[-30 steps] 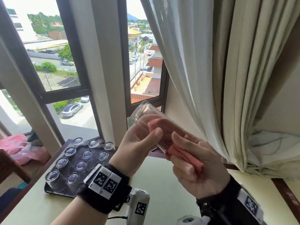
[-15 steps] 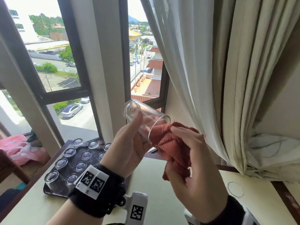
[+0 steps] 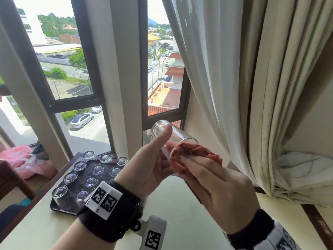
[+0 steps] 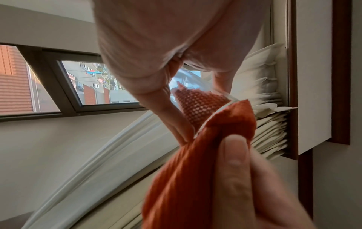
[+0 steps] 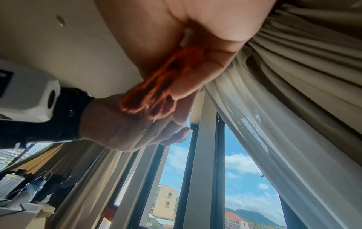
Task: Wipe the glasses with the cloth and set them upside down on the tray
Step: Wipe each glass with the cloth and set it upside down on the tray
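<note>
**Hands, 2.**
- Right hand (image 3: 216, 186), near right: pinches the cloth (image 3: 191, 152), fingers laid over it and thumb under it.
- Left hand (image 3: 147, 170), near centre: wrapped round the glass (image 3: 178, 137), thumb lying along its wall.

**Cloth, 1.** Rust-red, bunched at the mouth of the glass. A fold shows inside the rim in the left wrist view.
- Change: a second ago most of it was stuffed deep in the glass. It has since been drawn back to the rim.
- Reading: the inside looks done and the rim is being finished. Inverting this glass onto the tray is probably close.

**Glass in hand, 1.** Clear, held in the air above the table (image 3: 180, 204), well apart from the tray. It is tilted, with the base up and far-left and the mouth toward the right hand.

**Tray, 1** (image 3: 59, 210). Dark, on the table at mid-left, partly hidden by the left wrist.

**Glasses on tray, 10 counted.** All stand upside down in rough rows. Any further ones behind the wrist cannot be told.

**Far.**
- Curtain (image 3: 225, 87) on the right.
- Window panes (image 3: 68, 69) on the left.
- Pink bag (image 3: 19, 156) at the far left edge.
</note>
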`<state>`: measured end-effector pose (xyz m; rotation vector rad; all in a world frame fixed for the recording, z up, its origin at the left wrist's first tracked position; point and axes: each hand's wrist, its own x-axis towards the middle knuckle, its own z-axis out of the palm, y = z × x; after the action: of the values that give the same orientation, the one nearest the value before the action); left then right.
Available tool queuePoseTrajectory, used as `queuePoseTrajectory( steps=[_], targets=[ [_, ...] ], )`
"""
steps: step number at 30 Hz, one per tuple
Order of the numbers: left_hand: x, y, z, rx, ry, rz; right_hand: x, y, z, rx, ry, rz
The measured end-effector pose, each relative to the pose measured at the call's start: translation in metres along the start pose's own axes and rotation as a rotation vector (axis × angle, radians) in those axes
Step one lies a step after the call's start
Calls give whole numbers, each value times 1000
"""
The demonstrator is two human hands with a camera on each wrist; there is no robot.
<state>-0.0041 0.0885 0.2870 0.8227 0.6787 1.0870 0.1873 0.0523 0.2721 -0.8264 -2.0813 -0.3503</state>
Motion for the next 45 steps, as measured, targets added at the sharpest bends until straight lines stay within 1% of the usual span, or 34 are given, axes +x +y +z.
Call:
queuePoseTrajectory(
  steps=[3,5,9,12,14,16,17,21,22,23,24,25,26,28,29,30,31,33,35,36,37,39,40,41,42,44,45],
  targets=[
    [0,3,-3,-5,17,12,-5,0,1,1,-136,-7],
    [0,2,-5,32,21,27,-7,-3,2,-24,-233,6],
    [-1,-8,1,176,-17,70,-1,-9,6,-188,-395,91],
    [-4,-17,10,221,-59,110,-1,-11,10,-278,-454,164],
    [-3,-21,12,240,-75,132,-3,-9,13,-222,-460,211],
    [-3,-24,14,261,-96,141,-5,-6,17,-72,-439,275],
    [-2,-25,13,255,-111,140,-4,-5,17,46,-428,336],
    [1,-26,5,222,-175,125,3,-10,8,756,-475,655],
    [1,-27,3,221,-195,123,5,-11,5,926,-463,699],
    [1,-27,2,226,-210,124,4,-11,3,1035,-451,714],
    [2,-28,1,236,-215,127,4,-9,2,1052,-443,708],
    [3,-29,2,243,-207,132,2,-7,4,981,-419,694],
    [4,-31,3,247,-187,142,-1,-4,6,796,-397,623],
    [6,-32,7,257,-124,168,-6,2,8,239,-410,337],
    [7,-32,7,267,-86,178,-13,6,11,14,-416,204],
    [7,-31,8,282,-54,185,-17,8,11,-111,-411,134],
    [8,-30,9,302,-34,192,-20,9,11,-177,-393,115],
    [7,-29,12,344,-36,211,-22,9,14,-232,-340,132],
    [7,-28,17,350,-89,217,-24,6,20,-184,-304,178],
    [6,-29,18,338,-126,221,-22,3,20,-60,-303,246],
    [6,-30,19,318,-164,221,-18,-1,17,122,-295,346],
    [7,-33,16,273,-226,215,-11,-5,7,571,-305,568],
    [8,-35,13,245,-255,217,-6,-6,1,805,-323,644],
    [9,-37,10,214,-283,217,-4,-3,-4,1042,-333,676],
    [10,-38,9,185,-310,216,-4,-1,-7,1314,-346,668],
    [11,-37,8,154,-361,228,-4,2,-10,1916,-319,676],
    [13,-38,7,150,-385,238,-3,3,-14,2088,-284,703]
  ],
)
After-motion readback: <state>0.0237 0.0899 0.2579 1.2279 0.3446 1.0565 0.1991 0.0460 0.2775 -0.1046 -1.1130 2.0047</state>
